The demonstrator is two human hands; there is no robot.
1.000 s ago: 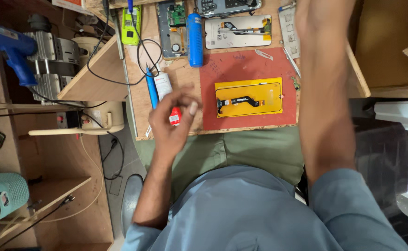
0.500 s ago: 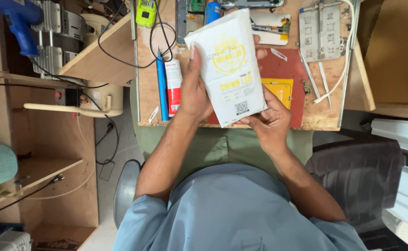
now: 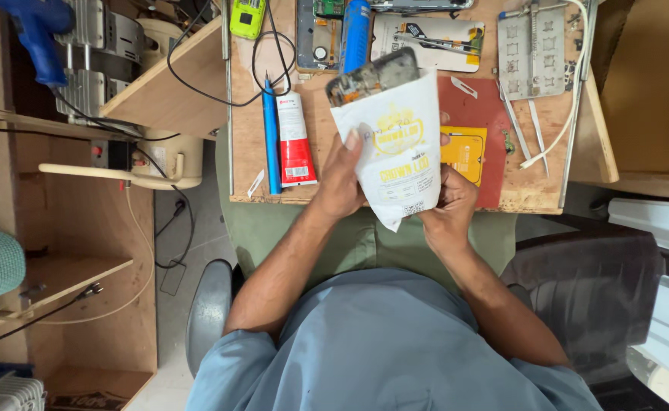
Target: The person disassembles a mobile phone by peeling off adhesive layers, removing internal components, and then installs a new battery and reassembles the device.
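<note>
Both hands hold a white paper envelope with yellow print over the near edge of a small wooden workbench. A dark phone-like device sticks out of the envelope's open far end. My left hand grips the envelope's left side, thumb across its face. My right hand holds the lower right corner from beneath. Under the envelope lie a red mat and a yellow pad.
On the bench: a red-and-white tube, a blue pen-like tool, a blue cylinder, a green-yellow meter with black leads, metal stencil plates, a white cable. Shelving and a blue tool stand left; a chair is right.
One second ago my left hand held a small red item and the right arm reached far over the bench. Since then both hands took up the envelope; the device now pokes from its top.
</note>
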